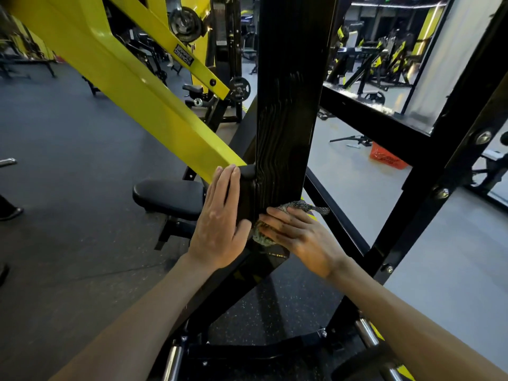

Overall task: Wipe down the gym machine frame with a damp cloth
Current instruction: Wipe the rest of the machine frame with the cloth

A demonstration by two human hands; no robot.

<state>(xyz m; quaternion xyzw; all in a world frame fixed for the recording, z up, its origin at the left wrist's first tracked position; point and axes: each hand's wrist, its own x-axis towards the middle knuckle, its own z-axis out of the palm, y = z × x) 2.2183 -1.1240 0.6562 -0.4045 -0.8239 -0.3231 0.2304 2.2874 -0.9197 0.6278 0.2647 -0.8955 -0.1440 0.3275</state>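
Both of your hands are working on the black post (288, 105) of the gym machine, low down where the yellow arm (123, 78) is meeting it. Your left hand (220, 218) is lying flat on the left side of the post, fingers straight and close together, holding nothing. It is looking like you are steadying yourself with it. Your right hand (299, 237) is pressing the cloth (298, 206) against the front face of the post, just beside your left thumb. Its fingers are stretching out over the cloth, not curling round it. The cloth is sitting mostly under that palm, with speckled bits poking out above your fingers and below them. So I am thinking you are in the middle of the wiping step, working on the low part of this post. Wavy streaks are showing on the face above your hand. They may be wet marks, but I cannot tell for sure. How much of the frame is done I cannot say. The slanted black bars (428, 188) on the right and the yellow arm are showing no plain wipe marks. For the next move, you are going to need a flat, firm push along the post, so the cloth is not bunching up or slipping out. Your left hand is sitting right beside the cloth, so you may be needing to shift it to reach that side.
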